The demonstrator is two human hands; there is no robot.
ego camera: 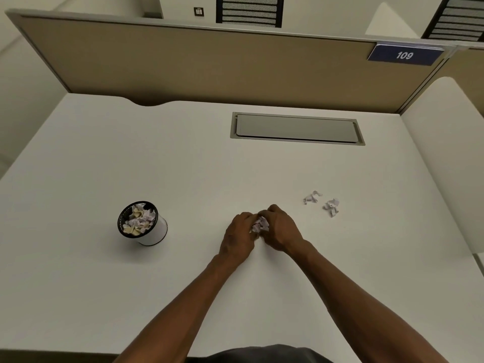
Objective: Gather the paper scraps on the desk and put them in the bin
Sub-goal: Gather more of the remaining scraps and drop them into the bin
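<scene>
My left hand (pixel 238 237) and my right hand (pixel 281 231) meet at the middle of the white desk (pixel 104 153), both closed around a crumpled pale paper scrap (pixel 260 224) that shows between the fingers. Two more crumpled scraps lie on the desk to the right: one (pixel 311 197) farther back, the other (pixel 331 207) just right of it. A small round bin (pixel 154 235) with a black rim and white wall stands to the left of my hands, filled with several paper scraps.
A grey cable hatch (pixel 297 128) is set into the desk at the back. A tan partition (pixel 183 61) with a blue "109" label (pixel 404 55) closes the far side. A white side panel (pixel 445 153) bounds the right edge.
</scene>
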